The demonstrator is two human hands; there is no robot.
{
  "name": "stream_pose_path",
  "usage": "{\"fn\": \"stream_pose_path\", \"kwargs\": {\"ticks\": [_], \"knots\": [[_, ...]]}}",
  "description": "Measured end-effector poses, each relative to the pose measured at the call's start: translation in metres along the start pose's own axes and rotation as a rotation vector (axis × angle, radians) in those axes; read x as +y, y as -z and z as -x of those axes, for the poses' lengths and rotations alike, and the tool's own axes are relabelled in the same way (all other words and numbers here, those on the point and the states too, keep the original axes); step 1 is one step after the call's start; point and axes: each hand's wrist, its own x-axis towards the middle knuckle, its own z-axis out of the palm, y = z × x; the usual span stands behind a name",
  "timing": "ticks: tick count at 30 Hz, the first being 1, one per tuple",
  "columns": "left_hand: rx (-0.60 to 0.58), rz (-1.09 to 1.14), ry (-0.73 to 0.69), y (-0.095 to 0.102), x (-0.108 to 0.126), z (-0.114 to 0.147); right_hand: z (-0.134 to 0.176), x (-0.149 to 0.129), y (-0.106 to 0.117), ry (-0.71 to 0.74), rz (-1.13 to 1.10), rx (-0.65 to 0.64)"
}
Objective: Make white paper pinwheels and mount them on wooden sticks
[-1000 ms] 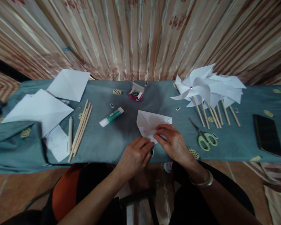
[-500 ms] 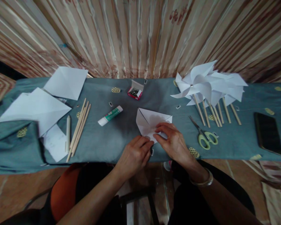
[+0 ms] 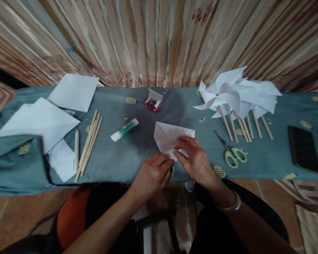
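Observation:
A white sheet of paper (image 3: 172,134) with folded-in flaps lies at the front middle of the cloth. My left hand (image 3: 153,172) pinches its near corner between thumb and fingers. On the right part of the same paper rests my right hand (image 3: 194,158), thumb and fingers curved and gripping it; some of the fold is hidden beneath them. Scissors (image 3: 231,153) with green handles lie to the right of that hand. Beyond my left hand is a glue stick (image 3: 125,129), and farther back stands an opened small red box (image 3: 152,102) of metal pins.
Several paper pinwheels (image 3: 228,93) on wooden sticks lie at the back right. A dark phone (image 3: 304,150) is at the far right. On the left are loose wooden sticks (image 3: 89,146), a white candle-like stick (image 3: 76,150) and white paper sheets (image 3: 39,121). A striped curtain (image 3: 148,42) hangs behind.
The fingers of my right hand have lifted and spread very slightly over the paper. My left hand keeps its place, and the objects lie as before.

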Motion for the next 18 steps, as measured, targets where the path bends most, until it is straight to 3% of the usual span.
{"fn": "stream_pose_path", "kwargs": {"ticks": [11,18], "knots": [[0.007,-0.010,-0.004,-0.0015,-0.0014,0.0002,0.0027,0.0007,-0.0015,0.068,0.057,-0.027],[-0.023,-0.022,0.007,-0.0002,0.0005,0.0001,0.0093,-0.0059,-0.0058,0.124,0.267,-0.135]]}}
